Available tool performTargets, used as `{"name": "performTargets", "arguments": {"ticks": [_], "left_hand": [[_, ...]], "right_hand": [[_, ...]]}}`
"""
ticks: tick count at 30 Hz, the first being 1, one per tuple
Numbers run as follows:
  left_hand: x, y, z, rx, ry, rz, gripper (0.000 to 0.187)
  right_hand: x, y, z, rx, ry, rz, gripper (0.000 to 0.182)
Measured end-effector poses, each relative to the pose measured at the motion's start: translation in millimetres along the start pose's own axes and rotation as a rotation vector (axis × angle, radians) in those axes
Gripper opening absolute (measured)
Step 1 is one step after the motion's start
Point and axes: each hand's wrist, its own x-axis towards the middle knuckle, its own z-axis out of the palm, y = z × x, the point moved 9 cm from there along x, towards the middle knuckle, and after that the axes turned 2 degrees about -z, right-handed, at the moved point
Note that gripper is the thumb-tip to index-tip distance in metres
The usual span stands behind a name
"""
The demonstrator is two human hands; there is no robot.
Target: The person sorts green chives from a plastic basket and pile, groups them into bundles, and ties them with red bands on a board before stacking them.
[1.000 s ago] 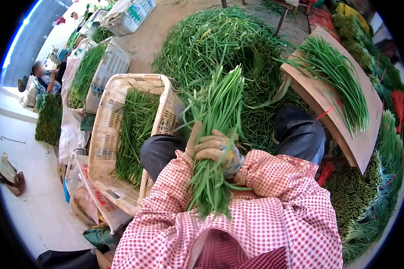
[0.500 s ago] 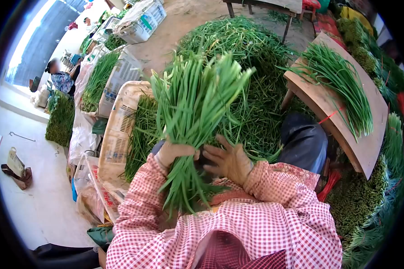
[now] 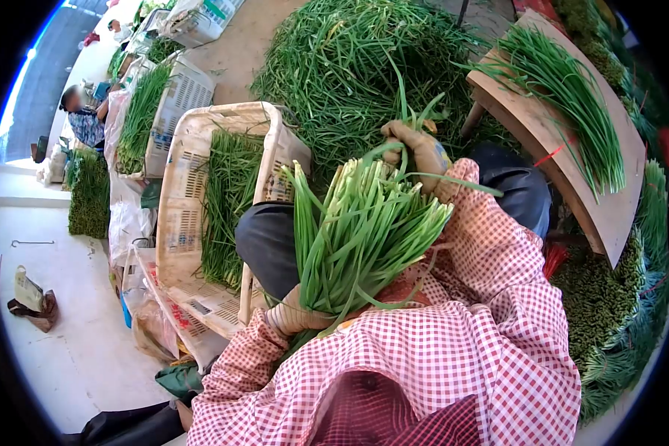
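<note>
My left hand (image 3: 300,312), in a pale glove, is wrapped round a bunch of garlic chives (image 3: 364,230) in front of my lap. The cut pale ends fan out upward and to the right. Beyond the bunch, my gloved right hand (image 3: 424,157) is closed on a few loose chive leaves (image 3: 424,115), which stick out above its fingers and trail beside the bunch. Behind both hands lies a large heap of green leaves (image 3: 349,59).
A plastic crate (image 3: 175,215) with chives stands left of my knee. On the right, a low wooden table (image 3: 609,111) bears more chives (image 3: 565,97) and a red tie (image 3: 548,156). Tied bundles (image 3: 609,320) are stacked beyond it. Another person (image 3: 85,123) sits far left.
The bunch has come lower and nearer my lap, still in my left hand. My right hand, open beside the bunch before, has moved up and away and closed on loose leaves. The view has shifted.
</note>
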Motion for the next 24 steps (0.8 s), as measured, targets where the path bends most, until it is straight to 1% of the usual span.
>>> {"name": "performTargets", "arguments": {"ticks": [1, 2, 4, 5, 6, 7, 8, 9, 10, 11, 12, 13, 14, 16, 17, 18, 19, 20, 21, 22, 23, 24], "left_hand": [[-1, -3, 2, -0.047, 0.013, 0.008, 0.049], [-2, -7, 3, -0.051, 0.01, 0.004, 0.049], [-6, -4, 7, 0.098, 0.015, 0.076, 0.049], [-6, -18, 7, -0.289, 0.019, -0.199, 0.055], [-6, -17, 6, -0.293, 0.025, -0.206, 0.055], [-10, -23, 8, -0.476, 0.051, -0.298, 0.058], [-14, -28, 13, -0.662, 0.079, -0.389, 0.062], [-13, -29, 12, -0.728, 0.124, -0.423, 0.067], [-10, -29, 13, -0.738, 0.135, -0.426, 0.067], [-8, -28, 11, -0.698, 0.178, -0.416, 0.063], [-4, -28, 8, -0.657, 0.217, -0.402, 0.059], [7, -16, 2, -0.342, 0.176, -0.331, 0.045], [10, -22, 5, -0.352, 0.178, -0.328, 0.045], [17, -36, 15, -0.072, 0.132, -0.34, 0.035], [20, -33, 13, -0.01, 0.176, -0.317, 0.032], [23, -30, 12, -0.017, 0.177, -0.326, 0.032], [30, -16, 12, 0.307, 0.116, -0.257, 0.031], [35, -1, 14, 0.635, 0.047, -0.173, 0.03], [39, -4, 20, 0.722, -0.078, -0.281, 0.031], [39, -4, 22, 0.731, -0.085, -0.272, 0.031], [35, -9, 27, 0.776, -0.112, -0.305, 0.034], [30, -15, 32, 0.82, -0.136, -0.338, 0.036]], "right_hand": [[5, -5, -1, -0.102, 0.09, 0.022, 0.023], [7, -7, -5, -0.117, 0.165, 0.056, 0.021], [16, -30, -19, -0.288, 0.36, -0.024, 0.024], [25, -41, -30, -0.293, 0.397, -0.065, 0.027], [35, -56, -48, -0.297, 0.432, -0.109, 0.029], [43, -81, -60, -0.248, 0.367, -0.17, 0.032], [24, -127, -56, -0.427, 0.599, -0.174, 0.027], [30, -149, -89, -0.283, 0.69, -0.245, 0.023], [29, -177, -107, -0.223, 0.718, -0.322, 0.022], [18, -188, -104, -0.167, 0.669, -0.324, 0.025], [11, -178, -97, -0.345, 0.626, -0.255, 0.027], [-7, -163, -77, -0.523, 0.582, -0.191, 0.028], [-23, -129, -56, -0.577, 0.423, -0.022, 0.035], [-56, -64, -24, -0.774, 0.25, 0.253, 0.047], [-75, -32, -6, -0.878, 0.137, 0.376, 0.053], [-86, 3, 3, -0.791, -0.015, 0.344, 0.062], [-93, 27, 20, -0.744, -0.129, 0.423, 0.072], [-88, 40, 25, -0.927, -0.163, 0.367, 0.073], [-84, 53, 29, -1.112, -0.188, 0.309, 0.075], [-80, 58, 29, -1.225, -0.142, 0.278, 0.076], [-77, 64, 30, -1.336, -0.091, 0.253, 0.077], [-72, 71, 32, -1.232, -0.085, 0.201, 0.071]]}}
